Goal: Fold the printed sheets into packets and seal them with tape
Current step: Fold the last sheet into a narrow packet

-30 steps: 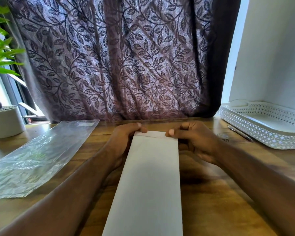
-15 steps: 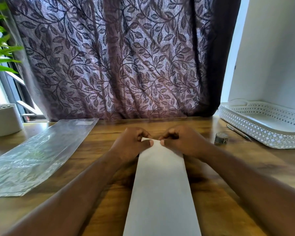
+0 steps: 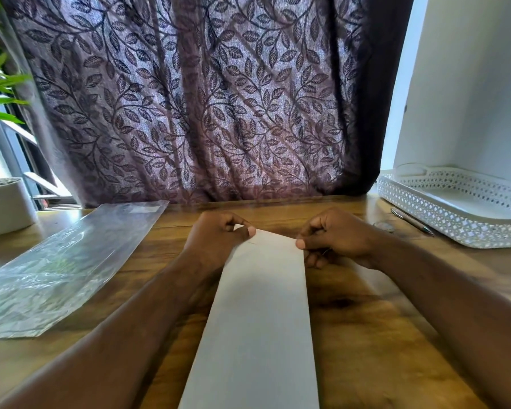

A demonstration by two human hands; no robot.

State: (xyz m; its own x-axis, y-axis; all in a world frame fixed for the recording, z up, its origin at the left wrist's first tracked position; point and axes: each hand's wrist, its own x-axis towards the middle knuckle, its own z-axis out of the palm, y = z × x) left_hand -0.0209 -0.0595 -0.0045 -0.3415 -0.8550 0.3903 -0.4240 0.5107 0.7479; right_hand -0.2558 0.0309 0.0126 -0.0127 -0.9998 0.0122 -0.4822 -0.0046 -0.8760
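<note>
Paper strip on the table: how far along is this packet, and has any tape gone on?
Done: the sheet lies folded into a long narrow strip. In hand: the left hand and right hand each pinch a far corner, apparently starting the next fold. Left: further folds and sealing; no tape shows on it, and the small roll near the white tray sits untouched.

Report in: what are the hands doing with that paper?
Left hand, right hand: each pinching a far corner of the white sheet. Plastic bag lies left, apart from it.
</note>
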